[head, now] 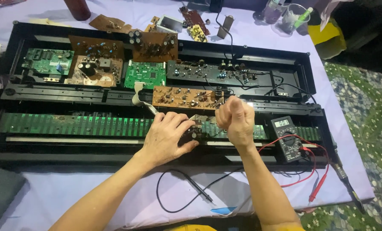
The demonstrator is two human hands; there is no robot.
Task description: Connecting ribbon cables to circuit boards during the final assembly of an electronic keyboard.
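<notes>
Black probe (199,192) lies nearest; left hand (167,137) grips a half-hidden small board (194,131); right hand (236,119) fisted, contents unseen.

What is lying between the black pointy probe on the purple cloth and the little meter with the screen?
In the head view, the person's right forearm crosses between the black probe and the meter, with the probe's black wire running under it.
</notes>
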